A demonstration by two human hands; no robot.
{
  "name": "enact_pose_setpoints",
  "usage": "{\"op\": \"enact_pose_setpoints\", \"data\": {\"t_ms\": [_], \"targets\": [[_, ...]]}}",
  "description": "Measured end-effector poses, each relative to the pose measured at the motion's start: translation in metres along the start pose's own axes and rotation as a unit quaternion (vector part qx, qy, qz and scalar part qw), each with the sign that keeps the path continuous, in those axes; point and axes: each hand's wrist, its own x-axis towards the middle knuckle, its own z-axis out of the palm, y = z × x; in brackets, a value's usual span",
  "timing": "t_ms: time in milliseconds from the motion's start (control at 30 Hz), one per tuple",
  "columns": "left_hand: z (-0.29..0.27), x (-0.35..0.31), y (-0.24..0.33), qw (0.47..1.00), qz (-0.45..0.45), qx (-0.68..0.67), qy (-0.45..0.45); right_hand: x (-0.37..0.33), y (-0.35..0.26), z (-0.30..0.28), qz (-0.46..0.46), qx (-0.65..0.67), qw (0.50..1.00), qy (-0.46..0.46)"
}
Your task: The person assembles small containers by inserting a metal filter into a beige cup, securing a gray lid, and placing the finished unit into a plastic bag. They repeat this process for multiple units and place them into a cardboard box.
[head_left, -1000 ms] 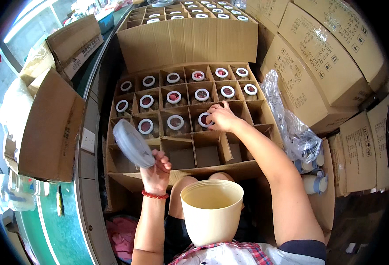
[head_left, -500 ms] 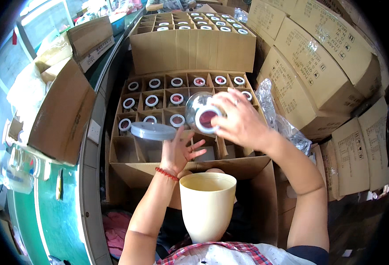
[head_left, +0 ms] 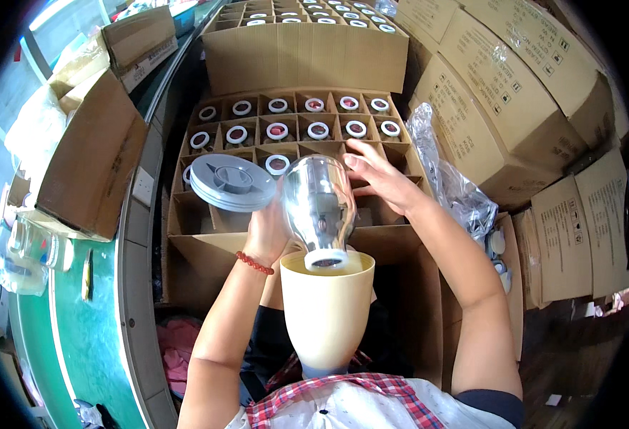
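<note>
A silvered glass flask liner (head_left: pixel 320 200) hangs neck down, its white-ringed mouth just at the opening of a cream plastic flask body (head_left: pixel 327 307). My left hand (head_left: pixel 266 232) is closed against the liner's left side, its fingers hidden behind the glass. At that same hand a grey round threaded plastic cap (head_left: pixel 233 182) rests, tilted, by the thumb side. On the liner's right, my right hand (head_left: pixel 386 175) has its fingers apart and holds nothing. The flask body stands upright in front of my lap, wide end up.
Ahead, a divided carton (head_left: pixel 218 247) holds several liners with white-ringed mouths up; another carton (head_left: pixel 304 61) stands behind it. Sealed cartons (head_left: pixel 493 107) are stacked at the right beside clear plastic wrap (head_left: pixel 450 171). A green worktop (head_left: pixel 100 343) with a utility knife (head_left: pixel 87 275) runs along the left.
The liner has swung down and left, from my right hand over the carton to the flask body's opening. My right hand has let go. My left hand has closed at the liner.
</note>
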Motion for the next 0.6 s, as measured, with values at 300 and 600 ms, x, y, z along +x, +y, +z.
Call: {"op": "enact_pose_setpoints", "data": {"t_ms": [300,600], "targets": [[-0.008,-0.040,-0.011,0.984,-0.036,0.169,0.032,-0.005,0.021,0.004,0.048,-0.037,0.974,-0.219],[-0.036,-0.075,-0.003,0.996,0.023,0.037,0.078,-0.010,0.010,0.025,0.078,-0.207,0.878,-0.425]]}}
